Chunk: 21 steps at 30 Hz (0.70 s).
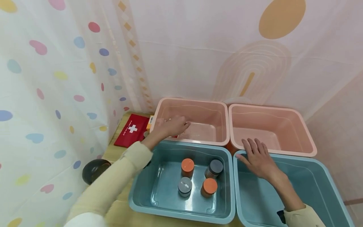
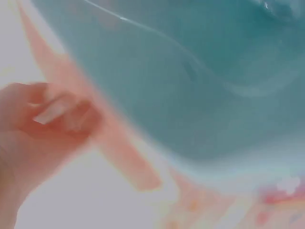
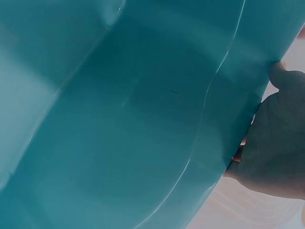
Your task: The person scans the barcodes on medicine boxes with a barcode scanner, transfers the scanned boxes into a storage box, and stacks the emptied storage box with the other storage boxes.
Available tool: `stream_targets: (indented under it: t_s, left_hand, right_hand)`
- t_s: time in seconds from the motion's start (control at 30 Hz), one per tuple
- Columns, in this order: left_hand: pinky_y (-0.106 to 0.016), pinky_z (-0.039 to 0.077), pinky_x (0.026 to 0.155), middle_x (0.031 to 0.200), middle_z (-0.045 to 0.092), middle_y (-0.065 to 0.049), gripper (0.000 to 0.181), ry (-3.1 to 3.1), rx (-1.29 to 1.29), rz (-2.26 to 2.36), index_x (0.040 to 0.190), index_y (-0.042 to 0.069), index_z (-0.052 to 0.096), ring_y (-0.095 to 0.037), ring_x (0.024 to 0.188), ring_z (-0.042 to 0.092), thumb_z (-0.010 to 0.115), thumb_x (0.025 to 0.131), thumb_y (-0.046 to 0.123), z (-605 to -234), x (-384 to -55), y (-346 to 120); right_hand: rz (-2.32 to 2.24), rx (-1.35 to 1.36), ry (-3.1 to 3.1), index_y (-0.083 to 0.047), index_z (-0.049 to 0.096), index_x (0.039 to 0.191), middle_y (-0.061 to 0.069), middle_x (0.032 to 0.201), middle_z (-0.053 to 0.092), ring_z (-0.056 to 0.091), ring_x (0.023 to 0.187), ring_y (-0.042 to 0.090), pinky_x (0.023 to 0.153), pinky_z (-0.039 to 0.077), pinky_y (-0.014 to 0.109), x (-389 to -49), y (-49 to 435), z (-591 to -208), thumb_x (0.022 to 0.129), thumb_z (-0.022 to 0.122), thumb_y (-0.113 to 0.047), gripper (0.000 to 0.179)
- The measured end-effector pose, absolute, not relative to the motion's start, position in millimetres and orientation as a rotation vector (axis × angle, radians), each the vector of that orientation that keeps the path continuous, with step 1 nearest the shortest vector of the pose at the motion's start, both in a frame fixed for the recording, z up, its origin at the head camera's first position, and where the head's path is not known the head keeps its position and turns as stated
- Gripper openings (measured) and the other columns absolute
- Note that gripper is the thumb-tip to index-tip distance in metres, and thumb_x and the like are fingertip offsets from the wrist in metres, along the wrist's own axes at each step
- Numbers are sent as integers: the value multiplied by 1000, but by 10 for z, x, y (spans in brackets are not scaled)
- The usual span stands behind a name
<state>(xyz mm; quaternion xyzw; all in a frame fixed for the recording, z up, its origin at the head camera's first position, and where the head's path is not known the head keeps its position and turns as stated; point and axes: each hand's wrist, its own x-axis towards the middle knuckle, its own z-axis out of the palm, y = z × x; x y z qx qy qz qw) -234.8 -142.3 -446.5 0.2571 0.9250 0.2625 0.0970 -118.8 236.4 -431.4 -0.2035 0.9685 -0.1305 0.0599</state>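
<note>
A left hand (image 1: 173,126), its grip too blurred to read, hovers over a pink bin (image 1: 202,130) beside a blue bin (image 1: 167,189) holding four jars (image 1: 187,166). The empty right hand (image 1: 260,161) touches another blue bin (image 1: 258,201), fingers spread.

Arms (image 1: 113,181) outstretched, right fingers (image 1: 258,146) extended

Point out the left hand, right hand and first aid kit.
Left hand (image 1: 173,126), head view: back of hand.
Right hand (image 1: 259,160), head view: back of hand.
First aid kit (image 1: 132,128), head view: its white cross.
</note>
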Motion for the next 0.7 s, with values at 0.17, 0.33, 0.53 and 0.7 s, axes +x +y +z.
stream_targets:
  t_s: [0.17, 0.33, 0.53, 0.7]
  left_hand:
    - [-38, 61, 106, 130, 79, -16, 32, 2487, 1162, 768, 140, 0, 72, -26, 114, 77, 58, 112, 8, -3737, -1597, -1214]
    - [-34, 58, 110, 136, 78, -10, 33, 2479, 1206, 420, 141, 3, 73, -23, 122, 75, 66, 111, 13, -3765, -1216, -1085]
    - [-36, 60, 108, 135, 77, -9, 43, 2570, 1194, 137, 145, 6, 70, -25, 120, 72, 79, 103, 15, -4104, -1075, -1111]
    - [-41, 58, 112, 138, 75, -11, 53, 2627, 1167, 89, 146, 3, 67, -29, 123, 70, 85, 98, 14, -4397, -1057, -1191]
  right_hand:
    - [-406, -627, 2935, 10, 37, 162, 40, 164, 38, 28, 154, 64, 126, 23, 78, -1206, 2372, -4308, 110, 66, -32, 73]
    - [-388, -618, 2940, 11, 37, 161, 40, 164, 37, 28, 155, 64, 126, 23, 78, -1236, 2399, -4294, 110, 66, -32, 73]
    - [-398, -607, 2917, 10, 35, 163, 40, 166, 35, 25, 156, 64, 127, 20, 78, -1265, 2407, -4327, 111, 63, -36, 75]
    - [-413, -620, 2917, 10, 34, 163, 40, 166, 35, 24, 156, 64, 127, 19, 78, -1267, 2394, -4357, 111, 64, -36, 75]
